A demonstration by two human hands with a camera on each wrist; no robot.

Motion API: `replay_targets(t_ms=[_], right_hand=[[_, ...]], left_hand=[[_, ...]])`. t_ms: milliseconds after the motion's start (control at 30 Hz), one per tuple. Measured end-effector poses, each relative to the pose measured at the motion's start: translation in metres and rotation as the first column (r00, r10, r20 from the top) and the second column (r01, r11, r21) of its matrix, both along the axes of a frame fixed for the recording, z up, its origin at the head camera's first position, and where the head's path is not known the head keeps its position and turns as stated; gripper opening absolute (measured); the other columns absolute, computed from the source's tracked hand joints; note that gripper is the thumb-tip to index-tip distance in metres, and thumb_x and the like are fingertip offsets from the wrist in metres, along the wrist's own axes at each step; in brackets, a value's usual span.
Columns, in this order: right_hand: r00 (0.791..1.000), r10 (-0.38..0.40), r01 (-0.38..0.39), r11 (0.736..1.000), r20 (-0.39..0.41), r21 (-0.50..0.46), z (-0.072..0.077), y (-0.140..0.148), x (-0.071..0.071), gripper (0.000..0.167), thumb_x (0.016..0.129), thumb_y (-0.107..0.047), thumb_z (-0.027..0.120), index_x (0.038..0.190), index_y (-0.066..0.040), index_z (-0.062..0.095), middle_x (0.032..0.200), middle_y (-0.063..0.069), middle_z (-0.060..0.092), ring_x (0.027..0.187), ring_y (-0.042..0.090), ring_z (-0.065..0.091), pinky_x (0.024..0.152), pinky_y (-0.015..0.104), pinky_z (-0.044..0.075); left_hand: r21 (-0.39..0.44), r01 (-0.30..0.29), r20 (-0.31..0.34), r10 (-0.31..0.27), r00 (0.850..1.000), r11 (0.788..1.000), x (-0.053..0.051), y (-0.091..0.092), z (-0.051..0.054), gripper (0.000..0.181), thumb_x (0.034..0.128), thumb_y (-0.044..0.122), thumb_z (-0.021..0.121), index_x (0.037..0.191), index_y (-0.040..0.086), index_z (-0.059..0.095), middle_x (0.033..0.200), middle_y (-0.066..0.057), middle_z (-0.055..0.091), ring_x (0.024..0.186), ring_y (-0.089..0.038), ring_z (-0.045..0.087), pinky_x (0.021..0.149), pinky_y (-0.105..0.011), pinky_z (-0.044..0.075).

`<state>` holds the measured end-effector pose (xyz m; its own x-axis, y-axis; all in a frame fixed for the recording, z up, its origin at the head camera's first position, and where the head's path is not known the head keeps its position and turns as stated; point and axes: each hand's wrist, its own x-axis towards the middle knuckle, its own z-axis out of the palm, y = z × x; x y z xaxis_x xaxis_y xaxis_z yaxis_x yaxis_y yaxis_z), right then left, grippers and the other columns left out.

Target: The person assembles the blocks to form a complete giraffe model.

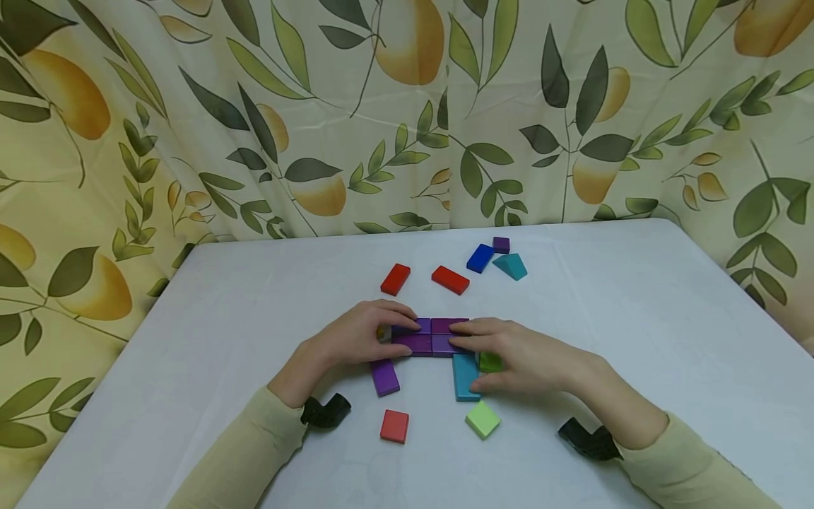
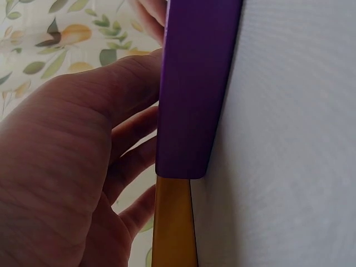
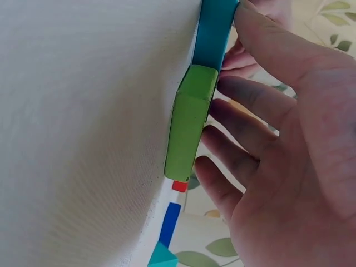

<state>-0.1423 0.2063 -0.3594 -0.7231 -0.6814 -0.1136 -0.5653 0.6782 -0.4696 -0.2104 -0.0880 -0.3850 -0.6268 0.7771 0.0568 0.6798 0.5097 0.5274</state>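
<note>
Several purple blocks (image 1: 416, 344) lie flat together, forming a two-row rectangle at the table's middle. My left hand (image 1: 362, 332) rests its fingertips and thumb on the rectangle's left part. An orange-yellow block (image 2: 175, 222) sits beside the purple in the left wrist view, mostly hidden by this hand in the head view. The fingertips of my right hand (image 1: 534, 357) touch the right-hand purple blocks, and its thumb touches a teal block (image 1: 466, 378) just below them. Under that palm is a green block (image 3: 189, 133), touching the teal one. A separate purple block (image 1: 385, 378) lies slanted below the left hand.
Behind the hands lie two red blocks (image 1: 396, 279), a blue block (image 1: 480, 258), a small dark purple block (image 1: 501, 244) and a turquoise wedge (image 1: 511, 266). Nearer are a light red square (image 1: 394, 426) and a light green square (image 1: 482, 420). A patterned curtain (image 1: 394, 141) hangs behind the white table (image 1: 286, 283).
</note>
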Motion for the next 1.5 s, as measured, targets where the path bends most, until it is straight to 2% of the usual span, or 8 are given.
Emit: replay_targets(t_ms=[167,400,867,1500], right_hand=[[0.999,-0.032,0.032,0.999,-0.017,-0.017,-0.002,-0.0025,-0.0014,0.067,0.093,-0.045,0.072,0.149,-0.016,0.052,0.157,0.006,0.04,0.144,0.036,0.033,0.11,0.059,0.036],[0.995,-0.058,0.058,0.998,-0.08,-0.011,-0.0056,-0.0066,-0.0023,0.069,0.096,-0.044,0.069,0.151,-0.009,0.049,0.157,0.009,0.041,0.143,0.035,0.037,0.11,0.055,0.037],[0.995,-0.055,0.056,0.998,-0.081,0.009,-0.0069,-0.0062,-0.0017,0.064,0.097,-0.042,0.067,0.149,-0.009,0.051,0.157,0.009,0.041,0.144,0.037,0.035,0.111,0.059,0.034],[0.996,-0.049,0.049,0.999,-0.076,-0.002,-0.005,-0.0062,-0.0026,0.064,0.097,-0.044,0.067,0.148,-0.01,0.053,0.156,0.009,0.043,0.142,0.037,0.037,0.109,0.058,0.038]], left_hand=[[-0.002,-0.001,0.001,0.001,1.0,1.0,0.0003,-0.0005,0.0005,0.036,0.0909,0.026,0.078,0.125,0.014,0.073,0.135,0.0,0.062,0.128,-0.018,0.052,0.107,-0.038,0.043],[0.001,-0.003,0.0,0.003,1.0,1.0,-0.0003,-0.001,0.0004,0.037,0.0908,0.026,0.078,0.125,0.015,0.073,0.135,0.0,0.062,0.129,-0.018,0.051,0.108,-0.038,0.043],[0.005,0.001,-0.001,-0.001,1.0,1.0,-0.0005,-0.001,-0.0005,0.036,0.0909,0.026,0.078,0.125,0.015,0.073,0.135,0.0,0.062,0.129,-0.018,0.052,0.107,-0.038,0.044],[0.009,0.01,-0.017,-0.01,1.0,1.0,-0.0005,-0.0008,-0.0004,0.036,0.0911,0.025,0.078,0.125,0.014,0.073,0.135,0.0,0.062,0.128,-0.017,0.052,0.106,-0.036,0.044]])
